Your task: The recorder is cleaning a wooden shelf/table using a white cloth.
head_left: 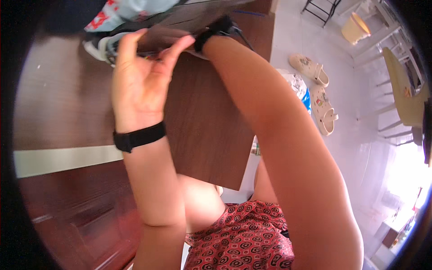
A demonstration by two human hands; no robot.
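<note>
My left hand (144, 72) is raised over the dark wood table (207, 130). Its thumb and fingers lie on either side of a dark brown, smooth thing (158, 39), blurred and of a kind I cannot make out. A dark grey, soft-looking item (193, 17), perhaps a bag, lies just beyond. My right forearm reaches to its edge, where a black wristband shows; the right hand past the band is hidden. Next to my left fingers a white and grey object (100, 48) lies on the table, partly covered.
A pale blue bag with red print (135, 13) sits at the far left. On the floor at right are cream clogs (321, 110), a yellow bucket (355, 29), a black-framed stool (321, 9) and a yellowish chair (400, 90). A reddish wooden panel (85, 216) stands at lower left.
</note>
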